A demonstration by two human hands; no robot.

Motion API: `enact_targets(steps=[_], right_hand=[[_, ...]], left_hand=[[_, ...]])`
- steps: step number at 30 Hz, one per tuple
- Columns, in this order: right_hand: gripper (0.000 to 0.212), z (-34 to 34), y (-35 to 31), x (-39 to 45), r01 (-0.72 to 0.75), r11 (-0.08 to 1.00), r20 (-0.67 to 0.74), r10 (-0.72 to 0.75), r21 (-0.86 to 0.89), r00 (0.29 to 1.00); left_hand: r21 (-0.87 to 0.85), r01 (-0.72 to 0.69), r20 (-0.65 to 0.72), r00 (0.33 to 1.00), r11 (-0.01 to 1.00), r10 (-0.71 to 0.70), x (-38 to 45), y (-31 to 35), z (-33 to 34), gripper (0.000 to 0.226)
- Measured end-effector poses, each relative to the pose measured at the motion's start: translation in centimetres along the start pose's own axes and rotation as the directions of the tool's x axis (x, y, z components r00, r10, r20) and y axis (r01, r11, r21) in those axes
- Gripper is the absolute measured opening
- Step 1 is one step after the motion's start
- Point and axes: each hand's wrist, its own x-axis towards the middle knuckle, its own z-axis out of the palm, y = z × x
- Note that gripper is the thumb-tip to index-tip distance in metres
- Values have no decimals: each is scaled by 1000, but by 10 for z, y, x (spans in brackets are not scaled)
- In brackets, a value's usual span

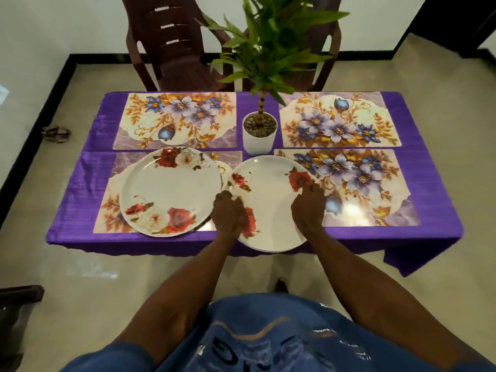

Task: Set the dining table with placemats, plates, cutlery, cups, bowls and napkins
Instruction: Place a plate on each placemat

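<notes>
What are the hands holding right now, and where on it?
Both hold the plate stack: left hand grips its left rim, right hand its right rim.

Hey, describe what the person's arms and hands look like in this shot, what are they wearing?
Both forearms are bare from above the elbow down; no sleeves reach them. The left hand and right hand wear no gloves, and no rings, watch or bracelets are visible. The blue shirt below has a curved tan line and dark lettering printed across it, too blurred to read.
</notes>
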Motion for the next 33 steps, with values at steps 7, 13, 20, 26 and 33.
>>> enact_targets(steps=[7, 13, 20, 26, 33], right_hand=[[59, -20, 44, 13, -82, 988, 227, 111, -131, 967], [42, -18, 50, 26, -190, 981, 234, 179, 24, 956], [37, -18, 51, 30, -267, 959, 222, 242, 91, 945], [39, -22, 39, 22, -298, 948, 137, 282, 113, 950], [34, -33, 30, 27, -401, 844, 143, 374, 357, 916]], left_hand=[[176, 309, -199, 941, 935, -273, -13, 14, 14, 42], [122, 390, -144, 917, 913, -373, 2, 1, 6, 27], [110, 366, -155, 925, 924, -348, 2, -5, 0, 20], [-80, 395, -219, 889, 915, -403, -7, 3, -3, 26], [-456, 340, -197, 862, 822, -466, -8, 33, -10, 29]])
